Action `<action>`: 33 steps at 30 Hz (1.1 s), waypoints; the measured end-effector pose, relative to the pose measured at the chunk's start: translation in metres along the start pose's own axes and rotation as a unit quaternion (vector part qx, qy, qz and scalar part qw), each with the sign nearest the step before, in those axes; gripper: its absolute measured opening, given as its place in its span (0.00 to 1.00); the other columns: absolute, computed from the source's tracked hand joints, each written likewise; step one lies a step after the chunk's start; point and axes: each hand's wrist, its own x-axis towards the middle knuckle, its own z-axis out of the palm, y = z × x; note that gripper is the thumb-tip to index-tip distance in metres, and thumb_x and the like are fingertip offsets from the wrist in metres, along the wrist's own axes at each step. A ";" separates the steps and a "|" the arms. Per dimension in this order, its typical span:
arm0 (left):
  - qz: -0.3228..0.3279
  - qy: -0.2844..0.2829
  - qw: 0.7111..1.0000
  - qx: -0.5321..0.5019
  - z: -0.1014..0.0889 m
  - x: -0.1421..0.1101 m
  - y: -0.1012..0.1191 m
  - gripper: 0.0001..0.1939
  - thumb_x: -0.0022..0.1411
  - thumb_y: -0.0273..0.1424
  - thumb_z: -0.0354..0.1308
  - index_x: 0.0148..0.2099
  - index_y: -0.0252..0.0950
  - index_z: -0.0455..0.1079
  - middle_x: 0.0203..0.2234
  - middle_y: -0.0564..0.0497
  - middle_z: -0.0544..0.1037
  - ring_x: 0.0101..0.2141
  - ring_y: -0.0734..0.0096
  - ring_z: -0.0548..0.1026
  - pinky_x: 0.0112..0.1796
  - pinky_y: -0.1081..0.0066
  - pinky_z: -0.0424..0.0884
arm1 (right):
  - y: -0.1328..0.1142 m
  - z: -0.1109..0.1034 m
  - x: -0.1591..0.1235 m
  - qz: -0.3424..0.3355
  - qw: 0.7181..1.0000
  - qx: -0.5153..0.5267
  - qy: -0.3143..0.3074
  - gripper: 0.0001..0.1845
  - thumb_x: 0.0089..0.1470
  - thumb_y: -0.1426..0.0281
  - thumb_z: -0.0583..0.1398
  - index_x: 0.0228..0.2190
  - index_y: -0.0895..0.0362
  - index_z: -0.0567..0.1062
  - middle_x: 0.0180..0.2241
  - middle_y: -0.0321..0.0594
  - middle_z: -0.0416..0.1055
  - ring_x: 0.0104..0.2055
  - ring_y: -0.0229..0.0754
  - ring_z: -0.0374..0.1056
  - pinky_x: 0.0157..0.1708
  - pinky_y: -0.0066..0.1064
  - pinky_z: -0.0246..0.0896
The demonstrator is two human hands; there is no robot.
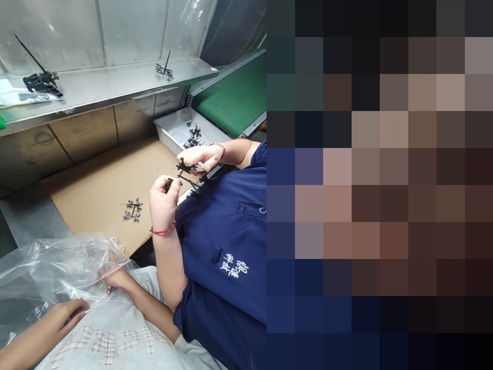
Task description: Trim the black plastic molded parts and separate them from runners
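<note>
Right hand (114, 275): gripping clear bag (82, 257), near left
Left hand (69, 314): by bag, grip unclear
Co-worker's hand (164, 205): pinching part

A passage over the tan board (103, 180) was left between the plastic bag (50, 259) and the shelf (115, 82), interrupted by a small black part cluster (134, 209); the way to the white tray (166, 135) was partly blocked by the co-worker's hands (201, 154) and forearm (167, 257)

brown tabletop (98, 190), black branched piece (133, 209) on it, white tray (165, 134) at one end, metal shelf (111, 82) bearing black clusters (41, 82)
</note>
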 end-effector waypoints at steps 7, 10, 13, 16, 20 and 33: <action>-0.016 -0.009 0.999 -0.028 0.004 0.001 0.010 0.16 0.59 0.39 0.64 0.28 0.35 0.66 0.18 0.57 0.64 0.19 0.81 0.62 0.20 0.79 0.59 | -0.001 -0.001 -0.002 0.075 0.997 -0.035 -0.010 0.35 0.57 0.61 0.41 0.09 0.71 0.64 0.23 0.40 0.76 0.36 0.18 0.73 0.35 0.08 0.54; -0.021 -0.005 0.999 -0.044 0.006 0.002 0.009 0.15 0.58 0.39 0.64 0.27 0.35 0.66 0.15 0.58 0.61 0.16 0.83 0.58 0.16 0.79 0.54 | -0.003 0.005 -0.001 0.052 0.998 -0.037 0.021 0.36 0.57 0.60 0.41 0.09 0.71 0.65 0.24 0.40 0.77 0.35 0.17 0.73 0.34 0.08 0.53; -0.018 0.013 0.998 -0.063 0.007 0.001 0.007 0.14 0.58 0.38 0.64 0.28 0.35 0.66 0.14 0.59 0.61 0.14 0.82 0.57 0.15 0.79 0.53 | -0.008 0.001 -0.007 0.042 0.998 -0.051 0.022 0.38 0.56 0.61 0.36 0.09 0.71 0.65 0.22 0.40 0.76 0.33 0.16 0.73 0.32 0.08 0.52; -0.006 0.047 0.995 -0.086 0.007 0.000 0.005 0.14 0.59 0.38 0.63 0.29 0.36 0.64 0.13 0.60 0.61 0.13 0.83 0.58 0.14 0.80 0.54 | -0.019 -0.005 -0.020 0.042 0.993 -0.075 0.077 0.41 0.51 0.64 0.25 0.07 0.72 0.63 0.21 0.42 0.74 0.32 0.15 0.71 0.30 0.08 0.49; 0.011 0.088 0.989 -0.117 0.007 -0.002 0.006 0.13 0.60 0.37 0.63 0.30 0.36 0.64 0.15 0.61 0.63 0.14 0.83 0.59 0.15 0.80 0.56 | -0.043 0.074 -0.021 0.035 0.973 -0.124 0.190 0.40 0.53 0.67 0.27 0.06 0.70 0.62 0.23 0.47 0.75 0.34 0.16 0.71 0.28 0.07 0.46; 0.033 0.094 0.987 -0.122 0.009 0.003 0.005 0.16 0.57 0.40 0.65 0.30 0.36 0.64 0.15 0.61 0.63 0.14 0.84 0.59 0.16 0.79 0.55 | 0.024 0.465 0.093 0.212 0.963 0.152 0.068 0.34 0.56 0.70 0.44 0.63 0.61 0.60 0.39 0.40 0.81 0.24 0.34 0.76 0.17 0.17 0.65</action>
